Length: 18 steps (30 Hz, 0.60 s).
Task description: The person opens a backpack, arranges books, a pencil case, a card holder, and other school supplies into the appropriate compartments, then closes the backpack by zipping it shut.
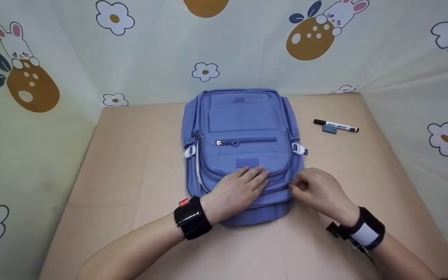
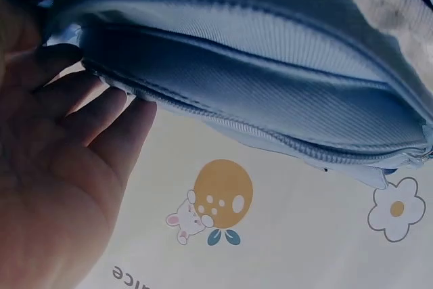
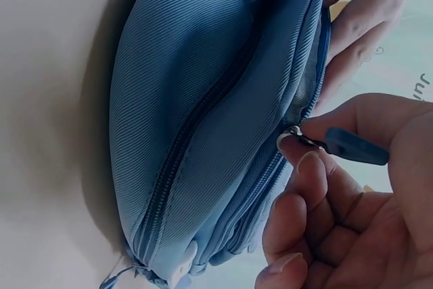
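Note:
A blue backpack [image 1: 243,116] lies flat on the table, its front side up. My left hand [image 1: 233,194] rests with straight fingers on the lower front of the bag. In the left wrist view its fingertips touch the zipper edge of a gaping pocket [image 2: 264,99]. At the bag's lower right side, my right hand [image 1: 321,192] pinches a zipper pull between thumb and forefinger. The right wrist view shows the blue tab [image 3: 355,147] of that pull sticking out past the fingers, with the zipper teeth running on both sides of the slider.
A black and white marker [image 1: 342,126] lies right of the bag, touching or overlapping a small blue-grey block [image 1: 329,129]. White buckles [image 1: 190,151] sit on the bag's sides. A patterned curtain [image 1: 161,54] rises behind the brown table [image 1: 123,163].

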Available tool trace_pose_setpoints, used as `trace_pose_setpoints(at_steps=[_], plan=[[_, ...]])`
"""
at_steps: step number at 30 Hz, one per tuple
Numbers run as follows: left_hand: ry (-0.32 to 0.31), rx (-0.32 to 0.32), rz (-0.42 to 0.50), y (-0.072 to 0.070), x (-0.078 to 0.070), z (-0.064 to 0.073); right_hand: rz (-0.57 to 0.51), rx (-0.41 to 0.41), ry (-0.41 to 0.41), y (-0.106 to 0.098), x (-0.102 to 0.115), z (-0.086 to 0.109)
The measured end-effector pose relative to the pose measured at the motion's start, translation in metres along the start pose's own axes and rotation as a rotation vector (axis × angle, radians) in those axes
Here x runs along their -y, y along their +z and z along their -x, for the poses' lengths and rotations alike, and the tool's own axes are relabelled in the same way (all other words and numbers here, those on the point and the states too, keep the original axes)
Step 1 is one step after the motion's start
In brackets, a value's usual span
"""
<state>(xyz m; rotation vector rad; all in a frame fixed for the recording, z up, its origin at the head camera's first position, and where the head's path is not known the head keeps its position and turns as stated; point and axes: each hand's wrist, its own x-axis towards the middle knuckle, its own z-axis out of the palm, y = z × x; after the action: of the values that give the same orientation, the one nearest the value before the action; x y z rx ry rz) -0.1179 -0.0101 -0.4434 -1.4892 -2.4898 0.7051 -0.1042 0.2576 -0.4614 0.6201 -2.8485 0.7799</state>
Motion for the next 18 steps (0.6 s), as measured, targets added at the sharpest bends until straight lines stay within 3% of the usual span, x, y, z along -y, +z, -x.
trace_pose_setpoints(at_steps=[9, 18], plan=[[-0.009, -0.049, -0.014, 0.003, -0.002, -0.006, -0.008, 0.012, 0.0, 0.002, 0.012, 0.002], [-0.009, -0.005, 0.02, 0.002, -0.001, -0.009, -0.032, 0.042, -0.062, 0.013, 0.035, 0.0]])
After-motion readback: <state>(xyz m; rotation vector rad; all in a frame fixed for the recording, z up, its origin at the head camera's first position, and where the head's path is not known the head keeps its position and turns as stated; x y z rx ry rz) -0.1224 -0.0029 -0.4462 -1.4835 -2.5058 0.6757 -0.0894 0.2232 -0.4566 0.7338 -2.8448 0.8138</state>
